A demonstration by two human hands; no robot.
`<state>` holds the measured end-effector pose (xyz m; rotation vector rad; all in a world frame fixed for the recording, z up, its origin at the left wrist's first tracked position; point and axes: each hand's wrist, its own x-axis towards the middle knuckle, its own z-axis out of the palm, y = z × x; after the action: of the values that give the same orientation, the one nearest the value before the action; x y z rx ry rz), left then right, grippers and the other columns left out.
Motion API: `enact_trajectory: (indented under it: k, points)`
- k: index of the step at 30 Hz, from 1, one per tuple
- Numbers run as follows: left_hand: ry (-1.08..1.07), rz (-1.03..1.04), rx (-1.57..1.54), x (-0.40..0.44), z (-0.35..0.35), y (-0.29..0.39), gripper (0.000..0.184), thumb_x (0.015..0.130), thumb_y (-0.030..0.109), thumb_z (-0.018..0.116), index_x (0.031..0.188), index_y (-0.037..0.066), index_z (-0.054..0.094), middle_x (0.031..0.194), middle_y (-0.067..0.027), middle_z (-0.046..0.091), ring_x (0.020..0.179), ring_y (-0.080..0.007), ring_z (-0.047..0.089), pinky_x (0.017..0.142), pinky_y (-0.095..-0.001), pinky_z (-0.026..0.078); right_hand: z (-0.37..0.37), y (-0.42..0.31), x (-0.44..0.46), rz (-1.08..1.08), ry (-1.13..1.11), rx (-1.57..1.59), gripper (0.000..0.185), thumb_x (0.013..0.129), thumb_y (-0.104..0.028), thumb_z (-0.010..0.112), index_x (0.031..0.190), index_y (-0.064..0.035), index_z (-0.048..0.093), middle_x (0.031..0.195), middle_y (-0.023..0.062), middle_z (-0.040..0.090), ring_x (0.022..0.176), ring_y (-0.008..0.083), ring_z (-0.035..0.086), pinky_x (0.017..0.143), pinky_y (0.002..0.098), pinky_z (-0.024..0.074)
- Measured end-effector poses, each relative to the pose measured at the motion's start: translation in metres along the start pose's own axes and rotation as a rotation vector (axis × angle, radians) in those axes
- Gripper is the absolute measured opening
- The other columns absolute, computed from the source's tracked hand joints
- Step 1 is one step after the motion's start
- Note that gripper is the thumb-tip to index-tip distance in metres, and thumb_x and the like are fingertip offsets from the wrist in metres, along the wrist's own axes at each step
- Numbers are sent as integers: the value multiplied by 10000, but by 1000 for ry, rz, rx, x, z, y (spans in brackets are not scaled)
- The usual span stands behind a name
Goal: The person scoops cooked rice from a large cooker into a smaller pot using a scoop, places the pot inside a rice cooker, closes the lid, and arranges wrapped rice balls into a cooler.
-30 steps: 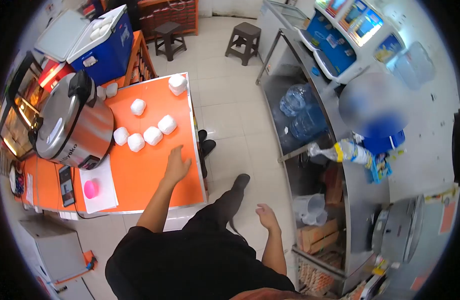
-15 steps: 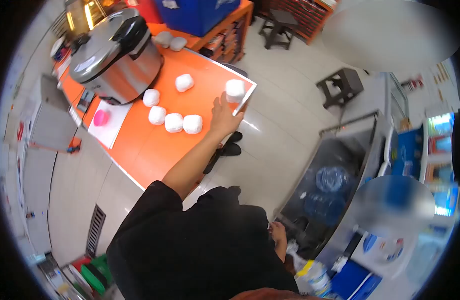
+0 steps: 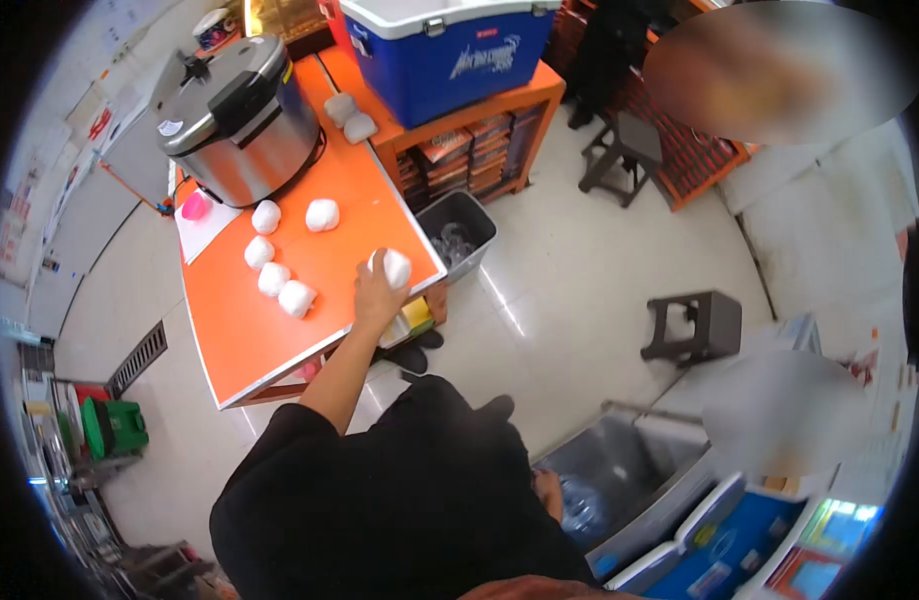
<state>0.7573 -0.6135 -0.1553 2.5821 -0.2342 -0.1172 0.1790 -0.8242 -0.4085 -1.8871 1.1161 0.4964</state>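
Observation:
My left hand (image 3: pixel 379 294) reaches over the orange table (image 3: pixel 250 345), its fingers and thumb closed around the near side of a rounded white bundle (image 3: pixel 393 267) close to the table's right edge. Several similar white bundles (image 3: pixel 298 298) sit to its left in a short curved row, and a separate white bundle (image 3: pixel 323 214) lies farther back. Down at my side hangs my right hand (image 3: pixel 550 495), partly covered by my black shirt, so its fingers cannot be made out.
A large steel rice cooker (image 3: pixel 242 125) stands at the table's back left, beside a pink round item (image 3: pixel 195 206) on white paper. A blue cooler box (image 3: pixel 450 60) sits behind. A grey bin (image 3: pixel 470 225) adjoins the table; dark stools (image 3: pixel 695 327) and a metal basin (image 3: pixel 630 465) are rightward.
My left hand has gone from spread fingers beside the white bundle to closing around it. The view has turned, bringing the grey bin and more of the cooler box into sight.

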Motion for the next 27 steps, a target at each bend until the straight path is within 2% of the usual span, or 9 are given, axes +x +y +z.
enact_trajectory:
  k: [2,3,9,12,14,18,23,26,27]
  points:
    - [78,-2,51,3,12,-1,879,716,240,819,1466,202,363,1311,-223,440,1154,-473,525,942,-551,504,-53,25,88,-4,-30,73,348,910,-287,609,973,46,690,849,179,692,762,339,659,765,417,529]
    - [101,-2,33,5,14,-1,869,715,219,817,1462,202,373,1311,-226,441,1152,-470,525,946,-547,501,-103,-15,107,-76,13,-58,236,948,-191,619,944,36,683,833,113,691,649,169,639,566,324,505]
    - [304,-154,8,20,32,22,824,687,131,826,1417,150,447,1272,-241,477,1134,-450,540,959,-519,489,-302,-195,219,25,86,430,247,940,-154,588,1064,55,629,814,131,668,685,182,638,585,303,515]
    - [433,-269,13,44,45,33,809,693,121,818,1415,156,454,1280,-226,474,1141,-442,527,966,-512,483,-340,-226,277,49,53,356,201,948,-151,576,1043,21,617,818,142,663,669,184,633,541,286,494]
    - [513,-332,27,55,54,29,809,695,111,816,1417,182,458,1305,-204,460,1142,-436,515,984,-511,470,-351,-228,322,-20,-76,138,228,942,-181,579,1051,14,627,845,146,671,704,200,643,574,304,502]
    - [515,-592,3,84,48,53,795,700,104,806,1414,180,466,1309,-194,459,1146,-428,515,973,-509,476,-356,-221,416,-485,-432,-610,283,931,-240,585,1066,0,647,900,154,688,774,232,664,641,339,519]
    - [593,-721,-22,102,46,74,768,709,98,788,1407,175,478,1322,-193,458,1151,-422,518,973,-505,479,-367,-248,569,-811,-668,-856,350,916,-315,592,1086,-19,672,968,164,709,861,271,691,725,383,540]
    - [652,-688,7,106,59,65,810,681,97,798,1415,110,454,1267,-218,501,1155,-419,523,997,-479,464,-378,-278,675,-1258,-832,-854,391,908,-359,596,1097,-30,687,1009,171,722,913,295,707,776,410,553]
    - [648,-735,-14,110,55,70,807,668,76,798,1403,92,466,1255,-214,510,1168,-410,522,1007,-469,461,-377,-331,689,-1146,-739,-1150,388,870,-342,604,1125,-67,703,1045,169,718,940,298,702,807,419,554]
